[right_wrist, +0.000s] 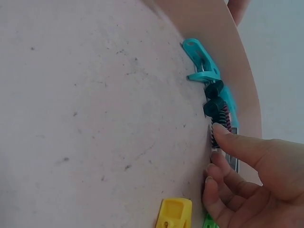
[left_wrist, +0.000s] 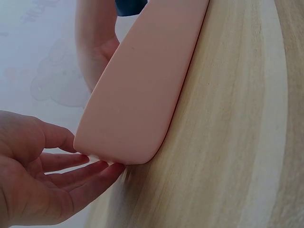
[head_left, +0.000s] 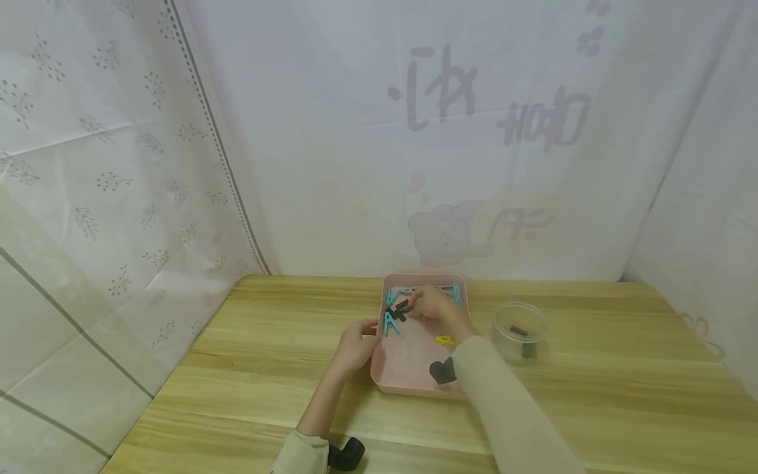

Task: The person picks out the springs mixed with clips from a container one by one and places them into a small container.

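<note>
Head: dark pieces (head_left: 401,316) lie in the tray (head_left: 403,362), left of the nearer right hand (head_left: 435,304); left wrist: the left hand (left_wrist: 40,178), loosely extended, touches it; right wrist: thumb at a ribbed piece (right_wrist: 219,116), lengthwise along the wall; grip cannot be told.

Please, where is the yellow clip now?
In the head view, the yellow clip lies inside the pink tray, toward its right side, beside the right sleeve and below the right hand in the picture.
</note>
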The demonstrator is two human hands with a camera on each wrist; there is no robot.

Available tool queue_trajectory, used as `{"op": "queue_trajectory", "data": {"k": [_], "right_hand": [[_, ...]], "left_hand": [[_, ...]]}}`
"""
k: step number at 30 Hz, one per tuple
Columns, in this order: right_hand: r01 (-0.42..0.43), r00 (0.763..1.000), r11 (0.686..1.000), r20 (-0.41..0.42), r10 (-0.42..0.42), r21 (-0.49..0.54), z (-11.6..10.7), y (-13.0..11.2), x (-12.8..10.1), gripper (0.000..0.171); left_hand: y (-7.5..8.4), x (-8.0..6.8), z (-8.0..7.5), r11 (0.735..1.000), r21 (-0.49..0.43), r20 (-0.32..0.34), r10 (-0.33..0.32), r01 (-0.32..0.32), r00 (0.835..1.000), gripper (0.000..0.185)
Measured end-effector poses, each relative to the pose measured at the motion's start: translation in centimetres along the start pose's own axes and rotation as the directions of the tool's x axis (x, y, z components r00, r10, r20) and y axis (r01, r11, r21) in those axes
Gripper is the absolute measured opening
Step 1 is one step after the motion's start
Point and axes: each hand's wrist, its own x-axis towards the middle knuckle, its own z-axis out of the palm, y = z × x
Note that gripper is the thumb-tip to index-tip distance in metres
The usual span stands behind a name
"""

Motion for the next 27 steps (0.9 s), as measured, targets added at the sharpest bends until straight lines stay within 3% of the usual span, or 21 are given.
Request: {"op": "queue_trajectory", "data": {"k": [7,15,27], "right_hand": [[0.01,1.0,1.0,-0.018,-0.01,-0.029,0.05,0.51,0.53,0.011],[0.049,0.996,0.996,-0.073,-0.054,-0.072,0.27,0.52,0.39,0.018],[0.025,0.999,0.999,-0.045,-0.024,0.027,-0.09,0.71,0.54,0.021]], "left_hand": [[0.12,0.08,0.05,1.0,-0.007,0.002,-0.005,0.005,1.0,0.041],[0.16,-0.04,0.08,1.0,0.0,0.0,-0.014,0.014,1.0,0.04],[0.13,0.04,0.14,1.0,-0.002,-0.007,-0.023,0.023,1.0,0.041]]}}
